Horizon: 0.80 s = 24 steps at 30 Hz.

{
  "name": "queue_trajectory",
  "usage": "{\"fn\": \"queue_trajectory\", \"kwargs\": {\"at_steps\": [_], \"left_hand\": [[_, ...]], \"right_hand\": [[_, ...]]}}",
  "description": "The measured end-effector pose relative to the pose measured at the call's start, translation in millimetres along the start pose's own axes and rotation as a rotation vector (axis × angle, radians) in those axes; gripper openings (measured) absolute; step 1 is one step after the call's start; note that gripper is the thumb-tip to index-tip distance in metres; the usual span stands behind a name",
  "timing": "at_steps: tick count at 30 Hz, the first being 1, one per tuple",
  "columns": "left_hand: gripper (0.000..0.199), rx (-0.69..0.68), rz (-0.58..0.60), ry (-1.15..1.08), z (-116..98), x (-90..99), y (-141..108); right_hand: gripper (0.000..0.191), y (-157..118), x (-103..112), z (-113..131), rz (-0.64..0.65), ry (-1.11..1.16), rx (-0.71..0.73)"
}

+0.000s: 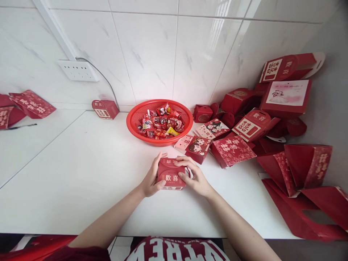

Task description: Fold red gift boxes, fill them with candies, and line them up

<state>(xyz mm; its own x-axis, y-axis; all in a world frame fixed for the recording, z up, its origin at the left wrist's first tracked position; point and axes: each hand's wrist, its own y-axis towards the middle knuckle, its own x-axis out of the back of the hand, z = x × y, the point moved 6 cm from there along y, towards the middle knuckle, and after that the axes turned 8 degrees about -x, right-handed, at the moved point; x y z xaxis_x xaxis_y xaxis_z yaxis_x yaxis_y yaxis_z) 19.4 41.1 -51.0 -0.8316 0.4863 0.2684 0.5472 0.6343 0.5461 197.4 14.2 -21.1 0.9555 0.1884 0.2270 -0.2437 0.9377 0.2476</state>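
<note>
Between my hands, on the white table in front of me, is a small red gift box (172, 173) with pale Chinese characters on its top flaps. My left hand (152, 178) grips its left side, the thumb at the near corner. My right hand (196, 177) holds the right side, with fingers over the far flap and the thumb on the top. Both hands are closed around the box. The flaps lie folded down over it; its inside is hidden. Just beyond it, a red plastic basket (133, 131) holds many wrapped candies (163, 123).
Red boxes in several designs are heaped on the right, among them a pink-topped box (194, 146) and a large red bag (292, 206). A single box (105, 109) stands by the wall at left. A power strip (78, 70) is mounted on the tiled wall.
</note>
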Motion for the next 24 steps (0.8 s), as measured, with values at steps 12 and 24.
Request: {"fn": "queue_trajectory", "kwargs": {"at_steps": [12,24], "left_hand": [[0.067,-0.066,0.041,0.123,-11.3,4.9,11.5],[0.061,0.023,0.133,0.198,-23.5,11.9,13.8]], "right_hand": [[0.027,-1.8,0.4,1.5,0.038,-0.204,0.054],[0.03,-2.3,5.4,7.9,0.048,-0.175,-0.012]]}}
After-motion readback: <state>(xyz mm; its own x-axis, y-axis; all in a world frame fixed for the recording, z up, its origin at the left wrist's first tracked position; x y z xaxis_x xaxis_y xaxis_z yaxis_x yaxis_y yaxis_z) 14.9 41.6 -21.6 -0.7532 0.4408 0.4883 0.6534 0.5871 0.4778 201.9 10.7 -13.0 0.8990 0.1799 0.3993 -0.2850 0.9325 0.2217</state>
